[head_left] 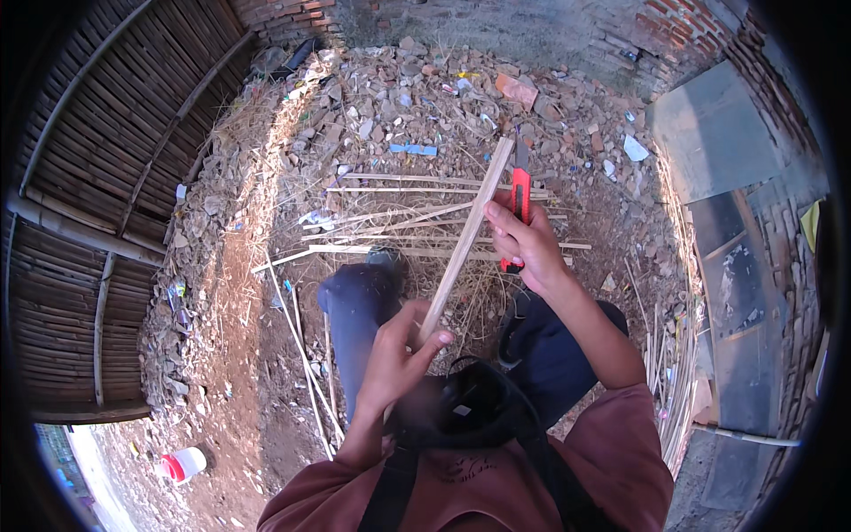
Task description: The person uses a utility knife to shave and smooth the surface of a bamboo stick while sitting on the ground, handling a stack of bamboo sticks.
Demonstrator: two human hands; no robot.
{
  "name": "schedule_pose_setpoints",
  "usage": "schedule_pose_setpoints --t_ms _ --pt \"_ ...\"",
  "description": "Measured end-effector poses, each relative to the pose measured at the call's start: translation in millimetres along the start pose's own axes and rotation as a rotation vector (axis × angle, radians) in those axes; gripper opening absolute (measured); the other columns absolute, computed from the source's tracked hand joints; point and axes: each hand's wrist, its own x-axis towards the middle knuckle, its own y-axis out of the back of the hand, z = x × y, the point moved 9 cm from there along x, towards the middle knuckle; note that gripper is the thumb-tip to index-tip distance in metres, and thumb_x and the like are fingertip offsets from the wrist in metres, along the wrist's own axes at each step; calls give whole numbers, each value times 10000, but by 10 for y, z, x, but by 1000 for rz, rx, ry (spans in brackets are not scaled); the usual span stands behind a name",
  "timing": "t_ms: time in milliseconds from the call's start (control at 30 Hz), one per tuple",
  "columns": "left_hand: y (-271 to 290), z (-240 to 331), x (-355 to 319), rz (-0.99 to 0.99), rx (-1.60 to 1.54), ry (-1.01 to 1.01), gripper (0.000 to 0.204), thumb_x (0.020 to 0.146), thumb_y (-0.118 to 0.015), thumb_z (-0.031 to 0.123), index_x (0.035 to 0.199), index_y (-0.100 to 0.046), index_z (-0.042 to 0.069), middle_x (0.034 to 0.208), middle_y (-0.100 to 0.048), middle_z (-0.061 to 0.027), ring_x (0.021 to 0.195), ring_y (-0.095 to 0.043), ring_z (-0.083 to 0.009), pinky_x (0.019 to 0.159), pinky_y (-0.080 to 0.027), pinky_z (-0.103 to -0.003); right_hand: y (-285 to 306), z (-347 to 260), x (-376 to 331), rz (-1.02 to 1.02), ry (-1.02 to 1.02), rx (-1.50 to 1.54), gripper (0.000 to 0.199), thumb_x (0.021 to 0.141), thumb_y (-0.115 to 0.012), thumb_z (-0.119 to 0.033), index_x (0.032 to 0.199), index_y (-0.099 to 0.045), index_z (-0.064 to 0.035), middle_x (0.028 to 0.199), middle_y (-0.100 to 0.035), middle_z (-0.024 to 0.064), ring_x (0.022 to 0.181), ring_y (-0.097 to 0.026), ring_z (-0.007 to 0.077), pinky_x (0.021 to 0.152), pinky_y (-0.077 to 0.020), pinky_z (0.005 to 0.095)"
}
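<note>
**Currently: bamboo strip being shaved with a snap-blade knife**

Currently the long bamboo strip (464, 238) is held slanted, running from about 7 o'clock near the lap up to 1 o'clock over the rubble. Its lower end is pinched by the left hand (396, 359), fingers pressed together around the slat, thumb on top. The red utility knife (520, 206) is gripped by the right hand (529, 248), fingers curled shut on the handle, blade laid against the strip's right edge at roughly its upper third.

Judgement on doing it well:
- Blade should be kept at a shallow angle and pushed away toward 1 o'clock, never back toward the left hand or the knees (359, 306).
- Left grip is best kept well below the blade; strip braced so it cannot twist.
- Thin, even passes are preferred; a deep bite is likely to split the slat along the grain.

Finished slats (417, 217) are seen lying crosswise on the ground at 12 o'clock, just beyond the feet. More thin sticks (678, 355) are stacked at 3 o'clock by the brick wall (762, 53).
</note>
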Motion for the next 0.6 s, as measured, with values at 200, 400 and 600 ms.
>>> schedule_pose_setpoints --t_ms 200,400,600 --pt "231 -403 -308 -308 43 139 357 897 -904 152 1132 -670 21 908 -770 -48 872 -740 -104 758 -594 -300 72 -117 -35 56 74 -16 218 1044 -752 -236 1149 -700 -52 736 -508 -97 490 -330 -20 451 -233 219" --pt "375 -308 -298 -142 -66 157 189 975 -806 60 1110 -681 16 927 -759 -32 841 -725 -103 779 -588 -287 -151 -420 -161 30 385 -348 494 1137 -507 -470 1222 -670 -11 724 -482 -65 601 -411 38 558 -284 231" --pt "366 -128 -125 -25 -228 155 148 1041 -722 78 1159 -657 14 921 -684 -15 777 -670 -98 734 -570 -276 -574 -247 -427 -227 810 -956 368 1019 -721 -422 1074 -718 -59 781 -677 38 620 -655 156 544 -479 292"
